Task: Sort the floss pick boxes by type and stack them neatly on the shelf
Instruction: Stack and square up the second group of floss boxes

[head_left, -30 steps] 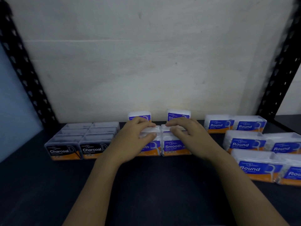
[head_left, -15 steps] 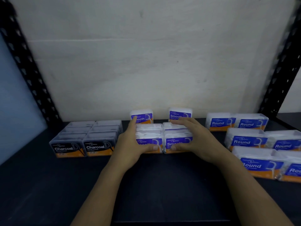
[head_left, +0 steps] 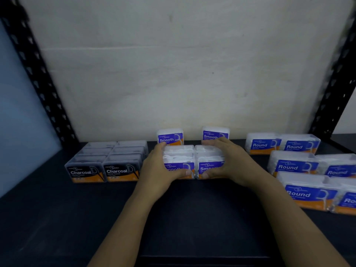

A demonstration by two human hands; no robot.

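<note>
Our left hand (head_left: 156, 168) and right hand (head_left: 229, 162) have slid from the tops to the sides of the Smooth boxes (head_left: 194, 162), fingers grasping them together, squaring that group on the shelf (head_left: 57, 218).

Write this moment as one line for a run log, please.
hands: left and right clasp Smooth boxes | Charcoal boxes at left | Round boxes at right

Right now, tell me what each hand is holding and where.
Left hand clasps the left Smooth box at its outer side; right hand clasps the right Smooth box likewise, thumbs on the front labels.
</note>
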